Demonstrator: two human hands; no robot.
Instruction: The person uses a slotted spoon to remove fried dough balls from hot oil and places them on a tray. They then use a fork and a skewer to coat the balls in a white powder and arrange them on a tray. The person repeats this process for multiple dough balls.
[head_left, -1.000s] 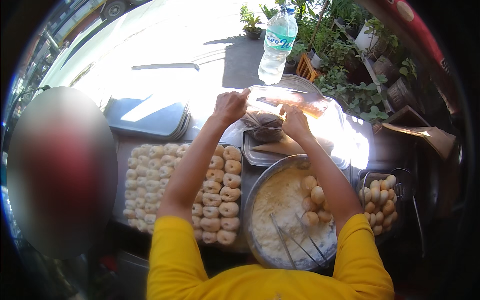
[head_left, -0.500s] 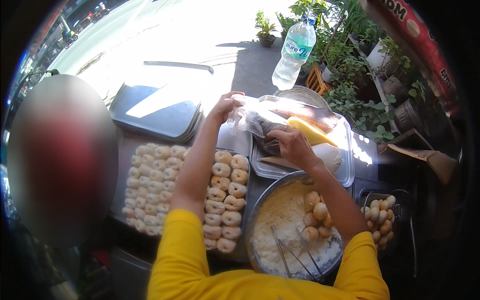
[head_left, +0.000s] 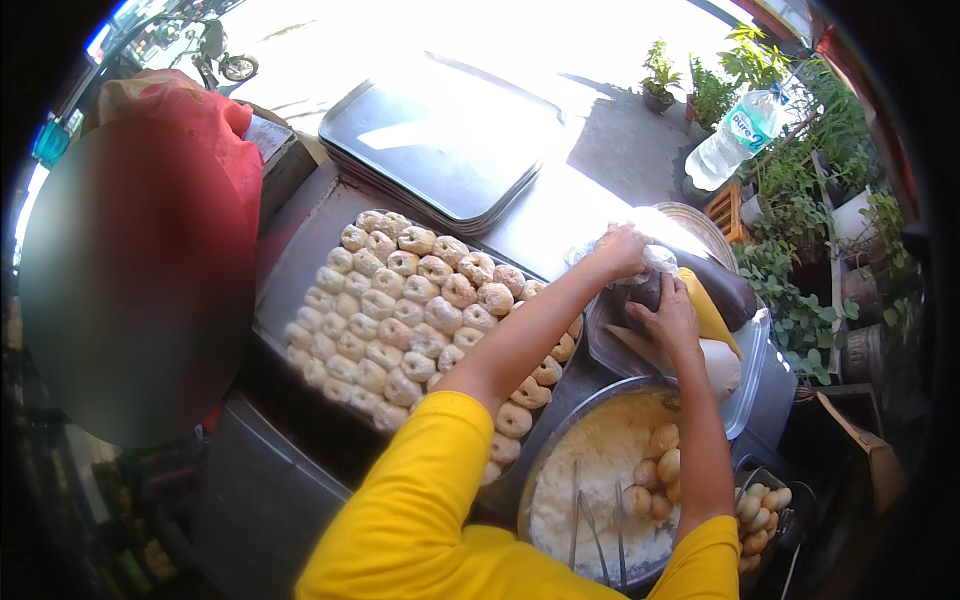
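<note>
My left hand (head_left: 622, 252) is closed on the gathered top of a clear plastic bag with dark brown filling (head_left: 646, 291). My right hand (head_left: 672, 316) wraps round that bag just below, thumb and fingers pressed to it. The bag is over a tray (head_left: 757, 400) of other filled bags: a yellow one (head_left: 708, 312), a long dark brown one (head_left: 728, 290) and a whitish one (head_left: 720, 370). Below my right forearm sits a metal bowl (head_left: 533, 480) of white powder, with several round buns (head_left: 655, 470) and metal tongs (head_left: 585, 525) in it.
Left of the bowl, a large tray holds rows of powdered, dimpled buns (head_left: 385, 305). Stacked metal trays (head_left: 440, 140) stand behind it. A basket of buns (head_left: 757, 520) is at the lower right. A water bottle (head_left: 735, 140) hangs near potted plants (head_left: 790, 240). Someone in red (head_left: 190, 115) is at the left.
The view has swung left, so the table sits further right. My hands have come closer together on the bag, the left lower on its gathered top, the right now wrapped round the filled part.
</note>
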